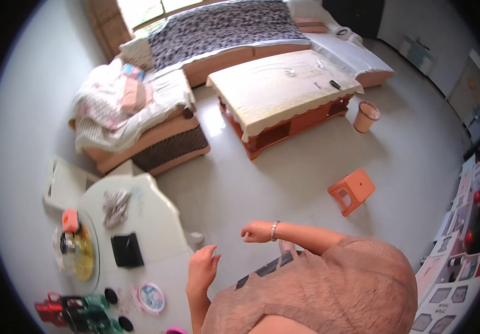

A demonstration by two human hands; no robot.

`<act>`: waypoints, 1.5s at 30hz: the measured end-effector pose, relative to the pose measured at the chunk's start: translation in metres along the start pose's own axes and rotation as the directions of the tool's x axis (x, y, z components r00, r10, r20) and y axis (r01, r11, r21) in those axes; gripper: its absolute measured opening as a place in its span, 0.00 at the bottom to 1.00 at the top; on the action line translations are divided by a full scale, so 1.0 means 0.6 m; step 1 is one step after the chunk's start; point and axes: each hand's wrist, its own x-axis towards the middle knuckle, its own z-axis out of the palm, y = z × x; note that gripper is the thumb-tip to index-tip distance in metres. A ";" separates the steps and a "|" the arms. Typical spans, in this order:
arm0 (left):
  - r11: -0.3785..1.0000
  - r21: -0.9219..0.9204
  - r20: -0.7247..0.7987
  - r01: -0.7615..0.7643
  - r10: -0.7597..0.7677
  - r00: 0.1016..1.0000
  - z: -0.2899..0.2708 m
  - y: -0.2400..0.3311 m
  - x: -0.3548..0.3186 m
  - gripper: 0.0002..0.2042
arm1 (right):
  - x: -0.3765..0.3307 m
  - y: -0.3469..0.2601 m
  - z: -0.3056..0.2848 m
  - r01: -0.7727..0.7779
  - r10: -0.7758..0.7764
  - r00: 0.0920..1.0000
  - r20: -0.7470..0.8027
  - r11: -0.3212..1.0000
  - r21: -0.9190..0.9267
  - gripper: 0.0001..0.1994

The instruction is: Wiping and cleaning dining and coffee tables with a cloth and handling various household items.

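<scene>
My left hand is raised beside the right edge of the white table, fingers loosely bent and apart with nothing seen in them. In front of my body hangs my right hand, a silver bracelet on its wrist. Its fingers are slightly curled and apart, and no object shows in them. Closest to the left hand on the tabletop are a black flat square item and a small round pink-rimmed dish. A crumpled greyish cloth lies farther back.
Jugs or flasks and a glass turntable with a yellow item crowd the table's left. An orange stool stands on the floor to the right. Beyond are a cloth-covered coffee table, a bin and covered sofas.
</scene>
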 end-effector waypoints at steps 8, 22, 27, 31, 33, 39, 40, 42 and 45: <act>0.968 -0.052 0.274 -0.247 0.251 0.928 0.143 0.133 0.299 0.13 | -0.127 0.235 -0.169 -0.225 0.253 0.960 -0.124 0.953 0.205 0.16; 0.933 -0.031 0.590 -0.360 0.308 0.747 0.252 0.179 0.735 0.14 | -0.079 0.400 -0.428 -0.222 0.358 0.878 -0.319 0.894 0.390 0.16; 0.792 -0.218 0.651 -0.570 0.553 0.520 0.326 0.280 0.905 0.14 | -0.100 0.498 -0.519 -0.163 0.467 0.722 -0.510 0.831 0.532 0.16; 0.733 -0.267 0.702 -0.626 0.593 0.395 0.389 0.346 1.005 0.14 | -0.153 0.578 -0.563 -0.255 0.592 0.617 -0.518 0.773 0.580 0.15; 0.713 -0.346 0.723 -0.610 0.617 0.312 0.432 0.373 1.055 0.15 | -0.182 0.632 -0.587 -0.264 0.624 0.579 -0.525 0.752 0.604 0.16; 0.749 -0.304 0.793 -0.589 0.541 0.279 0.565 0.479 1.205 0.15 | -0.270 0.806 -0.728 -0.266 0.734 0.455 -0.505 0.653 0.709 0.15; 0.751 -0.303 0.797 -0.586 0.537 0.277 0.578 0.502 1.228 0.15 | -0.283 0.822 -0.759 -0.266 0.735 0.457 -0.500 0.650 0.712 0.15; 0.767 -0.302 0.787 -0.566 0.535 0.306 0.601 0.546 1.279 0.15 | -0.304 0.856 -0.831 -0.312 0.713 0.461 -0.528 0.687 0.656 0.15; 0.763 -0.355 0.717 -0.540 0.593 0.367 0.643 0.593 1.356 0.15 | -0.316 0.926 -0.918 -0.298 0.691 0.522 -0.500 0.697 0.652 0.15</act>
